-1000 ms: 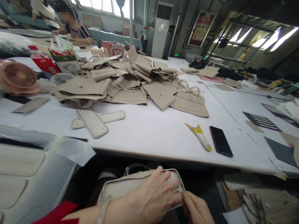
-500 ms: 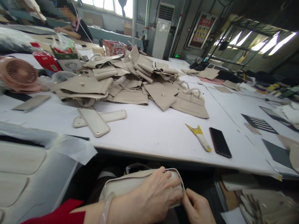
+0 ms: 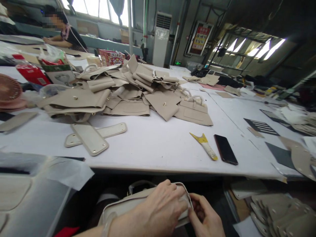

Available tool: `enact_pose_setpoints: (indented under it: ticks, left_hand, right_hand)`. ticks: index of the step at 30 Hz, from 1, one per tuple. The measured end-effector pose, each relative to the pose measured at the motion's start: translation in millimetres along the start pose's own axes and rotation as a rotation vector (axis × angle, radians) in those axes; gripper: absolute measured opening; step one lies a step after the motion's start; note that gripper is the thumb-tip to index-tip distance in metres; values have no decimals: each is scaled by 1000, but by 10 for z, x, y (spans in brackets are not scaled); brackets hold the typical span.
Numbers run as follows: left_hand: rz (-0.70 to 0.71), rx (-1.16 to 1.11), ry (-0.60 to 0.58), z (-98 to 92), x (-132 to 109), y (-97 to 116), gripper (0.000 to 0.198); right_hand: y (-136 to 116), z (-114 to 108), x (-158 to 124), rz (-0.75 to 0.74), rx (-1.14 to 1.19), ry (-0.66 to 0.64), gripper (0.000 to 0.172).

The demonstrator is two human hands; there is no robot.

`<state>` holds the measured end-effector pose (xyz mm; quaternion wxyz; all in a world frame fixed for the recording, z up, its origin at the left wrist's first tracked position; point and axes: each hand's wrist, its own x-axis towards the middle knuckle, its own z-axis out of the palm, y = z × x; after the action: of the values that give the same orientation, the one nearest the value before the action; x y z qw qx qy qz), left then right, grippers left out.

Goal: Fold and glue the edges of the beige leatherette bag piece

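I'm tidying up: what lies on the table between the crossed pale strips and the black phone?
In the head view, a yellow-and-white pointed item lies there, nearer the phone; white tabletop shows between it and the strips.

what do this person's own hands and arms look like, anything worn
The left hand and right hand are ungloved, no rings visible. The left arm wears a pale, translucent bangle; a bit of red sleeve shows near it.

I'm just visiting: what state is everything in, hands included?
Left hand: pressed against the bag
Right hand: pinching its edge
Bag: tilted, held in both hands
Bag pieces: heaped
Riveted strips: crossed, one atop another
Phone: flat, screen dark
Bottle: capped
Exit sign: lit green
Fan: spinning or stopped, can't tell
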<state>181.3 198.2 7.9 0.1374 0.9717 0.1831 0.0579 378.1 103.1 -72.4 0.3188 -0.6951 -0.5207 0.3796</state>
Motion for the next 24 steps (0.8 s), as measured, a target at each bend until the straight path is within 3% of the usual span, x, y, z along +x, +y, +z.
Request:
enact_pose_setpoints:
  ticks: [5, 10, 15, 24]
  left_hand:
    - [77, 22, -60, -36, -68, -70, 20]
    - [-98, -92, -87, -25, -63, -40, 19]
    - [-96, -39, -71, 51, 33, 32, 21]
    - [-74, 8, -104, 19, 99, 72, 30]
  right_hand:
    - [60, 17, 19, -5, 95, -49, 39]
    - [-2, -8, 66, -12, 103, -66, 45]
    - [-64, -7, 94, 25, 27, -25, 46]
    - [-263, -85, 135, -251, -191, 11, 32]
